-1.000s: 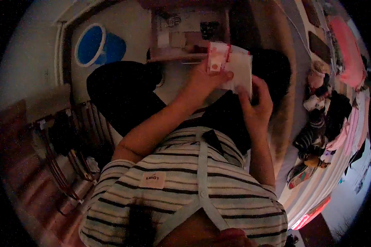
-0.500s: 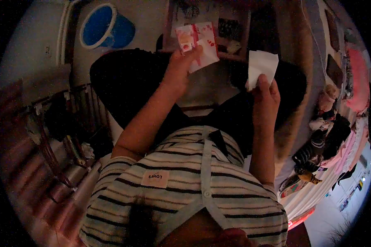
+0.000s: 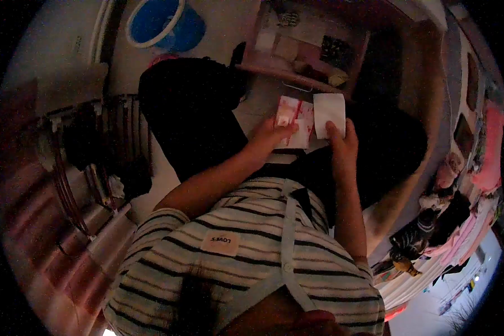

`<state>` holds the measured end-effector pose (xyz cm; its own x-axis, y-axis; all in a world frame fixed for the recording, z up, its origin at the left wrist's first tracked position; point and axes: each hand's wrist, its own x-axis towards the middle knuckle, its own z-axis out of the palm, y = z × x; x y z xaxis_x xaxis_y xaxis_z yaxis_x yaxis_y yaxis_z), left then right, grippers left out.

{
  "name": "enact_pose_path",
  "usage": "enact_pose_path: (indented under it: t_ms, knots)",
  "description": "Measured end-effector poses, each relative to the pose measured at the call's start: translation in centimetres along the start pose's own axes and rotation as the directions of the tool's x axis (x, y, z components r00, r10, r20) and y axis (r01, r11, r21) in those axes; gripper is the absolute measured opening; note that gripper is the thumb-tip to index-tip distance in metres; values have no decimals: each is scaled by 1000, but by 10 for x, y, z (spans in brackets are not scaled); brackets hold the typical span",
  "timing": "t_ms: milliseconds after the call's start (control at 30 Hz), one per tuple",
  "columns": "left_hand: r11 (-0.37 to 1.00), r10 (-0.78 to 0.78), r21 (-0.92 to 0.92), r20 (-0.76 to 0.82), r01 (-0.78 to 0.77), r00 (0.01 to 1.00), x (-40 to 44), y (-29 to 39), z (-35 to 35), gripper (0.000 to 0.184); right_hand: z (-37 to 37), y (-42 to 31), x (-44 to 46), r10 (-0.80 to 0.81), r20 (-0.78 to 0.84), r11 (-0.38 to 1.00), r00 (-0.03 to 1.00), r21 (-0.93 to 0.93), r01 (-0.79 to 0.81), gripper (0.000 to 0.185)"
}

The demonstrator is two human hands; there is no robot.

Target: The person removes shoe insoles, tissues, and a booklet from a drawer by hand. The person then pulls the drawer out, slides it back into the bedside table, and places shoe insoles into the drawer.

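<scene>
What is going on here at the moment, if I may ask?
A person in a striped shirt is holding two things side by side between the knees. The left hand grips a flat red-and-white printed packet; the right hand grips a plain white, rectangular, paper-like piece. Beyond them stands an open reddish drawer with assorted items inside.

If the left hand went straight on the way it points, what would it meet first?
Probably the white paper in the right hand, just beyond the red-and-white packet that the left hand holds; their relative depth is unclear.
</scene>
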<state>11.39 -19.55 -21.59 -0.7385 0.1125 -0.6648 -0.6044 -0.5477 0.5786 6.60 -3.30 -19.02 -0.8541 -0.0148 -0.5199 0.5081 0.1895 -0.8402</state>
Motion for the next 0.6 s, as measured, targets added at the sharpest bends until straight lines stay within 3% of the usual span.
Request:
enact_pose_path:
  t_ms: [100, 167, 233, 333, 400, 433, 500, 533, 567, 600]
  knots:
    - [999, -28, -46, -70, 25, 997, -2, -7, -8, 28, 14, -11, 26, -16, -9, 994, 1000, -108, 15, 30]
    - [997, -8, -76, -119, -1, 993, 1, -8, -8, 28, 31, -9, 64, -239, -30, 956, 971, -184, 230, 33]
    - [992, 29, -119, -158, -49, 987, 6, -4, -7, 29, 53, -5, 111, -527, 51, 816, 848, -249, 522, 35]
    - [992, 42, -102, -238, -68, 970, 10, 7, -7, 28, 82, 35, 202, -488, 205, 844, 848, -139, 519, 36]
    - [991, 26, -123, -248, -58, 968, 12, 2, -10, 28, 95, 68, 259, -490, 306, 592, 816, -570, 570, 38]
    - [991, 3, -131, -246, -36, 969, 12, 1, -13, 28, 103, 81, 283, -482, 323, 590, 815, -568, 574, 38]
    - [989, 29, -137, -229, -62, 973, 8, 0, -9, 29, 113, 103, 313, -635, 321, 318, 703, -720, 617, 40]
    - [987, 61, -132, -198, -88, 978, 10, 0, -7, 29, 116, 93, 309, -624, 333, 319, 707, -718, 619, 40]
    - [986, 52, -144, -206, -82, 977, 14, -2, -6, 29, 117, 65, 294, -384, 373, 517, 845, -671, 532, 41]
    - [991, 60, -110, -175, -80, 983, 11, 3, -8, 30, 122, 64, 294, -246, 407, 605, 880, -645, 468, 41]
